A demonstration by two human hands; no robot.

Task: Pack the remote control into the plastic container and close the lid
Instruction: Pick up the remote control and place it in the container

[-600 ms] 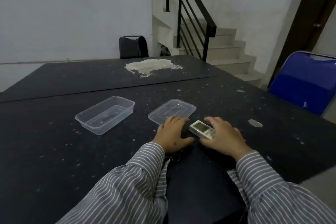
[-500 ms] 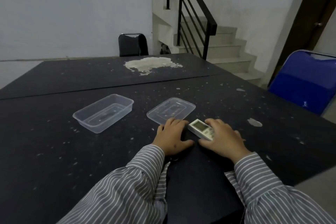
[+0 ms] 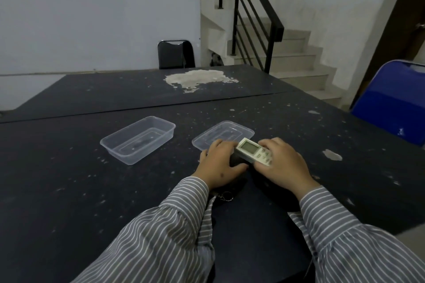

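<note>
Just below the middle of the frame, the remote control (image 3: 252, 151) sits between both hands, its far end with the grey screen tilted up off the dark speckled tabletop (image 3: 69, 179). The right hand (image 3: 284, 164) has its grip closed on the remote control, fingers curled over the right edge and the button end. The left hand (image 3: 222, 164) lies palm down just left of it, fingers spread and loose, fingertips against the remote control's left side without closing on it. Directly behind the hands, the clear lid (image 3: 224, 136) lies flat on the tabletop, its near edge hidden by the left hand's fingers. To the left of the lid, in the left-centre of the frame and apart from it, the clear plastic container (image 3: 138, 139) stands open with nothing inside. A small key ring (image 3: 226, 196) lies by the left striped sleeve (image 3: 184, 197). A pale worn patch (image 3: 200, 77) marks the far tabletop in the upper middle, a black chair (image 3: 176, 54) stands behind it, and a blue chair (image 3: 393, 101) shows at the right edge.
</note>
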